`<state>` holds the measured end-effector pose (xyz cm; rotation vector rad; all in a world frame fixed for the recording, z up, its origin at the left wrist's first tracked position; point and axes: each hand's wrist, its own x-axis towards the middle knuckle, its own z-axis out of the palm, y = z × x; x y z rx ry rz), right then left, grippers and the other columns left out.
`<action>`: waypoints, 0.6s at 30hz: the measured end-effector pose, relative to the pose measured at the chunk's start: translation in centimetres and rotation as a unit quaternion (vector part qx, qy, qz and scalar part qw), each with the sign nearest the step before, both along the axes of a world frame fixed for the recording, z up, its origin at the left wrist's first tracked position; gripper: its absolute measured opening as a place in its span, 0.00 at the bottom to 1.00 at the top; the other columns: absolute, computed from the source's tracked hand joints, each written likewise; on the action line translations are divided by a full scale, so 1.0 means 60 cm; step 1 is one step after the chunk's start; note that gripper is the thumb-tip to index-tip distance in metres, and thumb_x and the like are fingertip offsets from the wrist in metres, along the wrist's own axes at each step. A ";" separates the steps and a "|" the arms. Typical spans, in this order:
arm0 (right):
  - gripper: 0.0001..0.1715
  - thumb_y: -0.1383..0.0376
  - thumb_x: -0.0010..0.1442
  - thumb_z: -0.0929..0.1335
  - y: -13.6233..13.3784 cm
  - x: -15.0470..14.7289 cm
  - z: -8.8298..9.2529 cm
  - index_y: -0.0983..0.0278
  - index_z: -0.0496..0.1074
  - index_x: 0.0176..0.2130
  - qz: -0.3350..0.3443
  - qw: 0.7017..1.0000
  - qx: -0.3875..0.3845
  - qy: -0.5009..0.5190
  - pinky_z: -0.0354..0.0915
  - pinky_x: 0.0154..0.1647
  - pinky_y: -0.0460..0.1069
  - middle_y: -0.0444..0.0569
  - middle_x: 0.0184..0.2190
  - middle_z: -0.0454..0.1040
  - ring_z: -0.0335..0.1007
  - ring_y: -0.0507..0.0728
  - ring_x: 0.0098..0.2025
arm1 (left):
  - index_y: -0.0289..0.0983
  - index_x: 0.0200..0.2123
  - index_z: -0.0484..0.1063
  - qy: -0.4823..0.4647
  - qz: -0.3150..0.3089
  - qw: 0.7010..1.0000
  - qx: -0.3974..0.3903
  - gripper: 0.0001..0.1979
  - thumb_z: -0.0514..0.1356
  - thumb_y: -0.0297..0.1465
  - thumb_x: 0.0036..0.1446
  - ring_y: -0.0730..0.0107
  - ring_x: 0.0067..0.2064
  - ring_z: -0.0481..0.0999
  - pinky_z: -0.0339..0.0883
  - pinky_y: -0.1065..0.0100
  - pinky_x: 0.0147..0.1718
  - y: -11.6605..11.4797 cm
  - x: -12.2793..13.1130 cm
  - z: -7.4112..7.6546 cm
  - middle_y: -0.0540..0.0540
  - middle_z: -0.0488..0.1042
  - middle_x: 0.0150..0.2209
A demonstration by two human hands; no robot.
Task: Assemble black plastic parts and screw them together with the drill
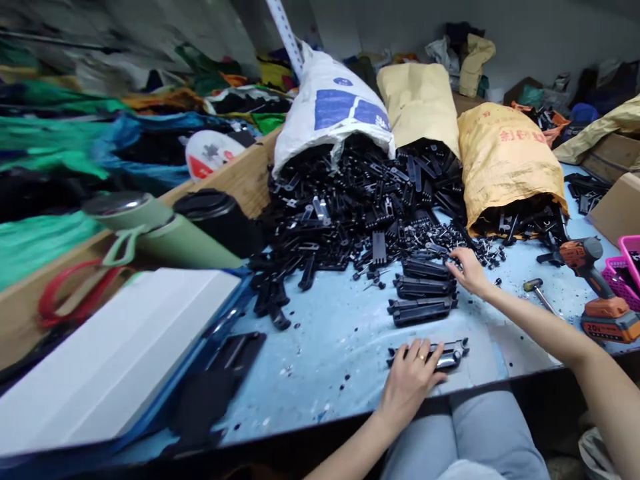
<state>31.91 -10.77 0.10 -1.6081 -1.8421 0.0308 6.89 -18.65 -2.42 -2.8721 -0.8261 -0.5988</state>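
Near the table's front edge, my left hand [411, 375] is laid over a long black plastic piece [453, 355], its fingers on the far side and its thumb on the near side. The piece's right end, with shiny metal strips, shows past the fingers. My right hand [469, 271] reaches farther in, fingertips pinched at the edge of a scatter of small screws and bits [435, 235]. What those fingertips hold, if anything, is too small to make out. Several similar black pieces [423, 311] lie in a column between my hands.
A heap of black plastic parts [345, 207] spills from a white sack [335, 100] and a tan sack [420, 100]; a yellow sack [510, 160] stands beside them. A cordless drill [600, 293], a small hammer [543, 293] and a pink basket [617, 277] lie right. A green tumbler [185, 233] lies left.
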 end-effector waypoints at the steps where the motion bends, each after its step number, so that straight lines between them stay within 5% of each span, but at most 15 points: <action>1: 0.13 0.61 0.64 0.59 0.037 0.021 0.009 0.64 0.65 0.45 -0.027 0.998 -0.035 -0.034 0.58 0.54 0.54 0.56 0.47 0.67 0.60 0.59 0.51 | 0.41 0.48 0.72 0.018 0.016 1.000 0.011 0.20 0.62 0.39 0.51 0.54 0.46 0.73 0.68 0.55 0.41 0.015 0.002 -0.006 0.39 0.75 0.43; 5: 0.15 0.67 0.64 0.58 0.165 0.073 0.030 0.67 0.64 0.49 -0.110 0.976 -0.152 -0.113 0.56 0.54 0.50 0.57 0.48 0.66 0.59 0.57 0.52 | 0.39 0.50 0.70 0.020 0.051 0.998 0.037 0.22 0.63 0.35 0.51 0.52 0.46 0.72 0.67 0.54 0.41 0.060 0.015 -0.013 0.37 0.74 0.45; 10: 0.17 0.72 0.62 0.58 0.280 0.111 0.029 0.79 0.66 0.47 -0.230 0.949 -0.201 -0.074 0.58 0.49 0.53 0.66 0.44 0.68 0.63 0.60 0.45 | 0.36 0.56 0.64 -0.053 0.031 0.998 0.018 0.26 0.57 0.40 0.56 0.54 0.48 0.70 0.63 0.54 0.48 0.088 -0.001 -0.003 0.37 0.73 0.46; 14: 0.19 0.72 0.64 0.56 0.334 0.133 0.015 0.82 0.70 0.43 -0.307 0.918 -0.247 -0.039 0.58 0.47 0.53 0.66 0.43 0.67 0.64 0.58 0.47 | 0.36 0.56 0.62 -0.094 0.081 0.992 -0.017 0.24 0.53 0.39 0.59 0.55 0.49 0.69 0.64 0.55 0.47 0.122 -0.039 0.009 0.37 0.71 0.45; 18: 0.22 0.67 0.63 0.57 0.351 0.141 0.007 0.79 0.68 0.50 -0.347 0.897 -0.272 -0.027 0.57 0.48 0.61 0.73 0.51 0.62 0.57 0.66 0.53 | 0.36 0.53 0.65 -0.116 0.151 0.979 -0.069 0.21 0.52 0.40 0.60 0.56 0.48 0.68 0.66 0.56 0.46 0.168 -0.065 0.017 0.38 0.70 0.45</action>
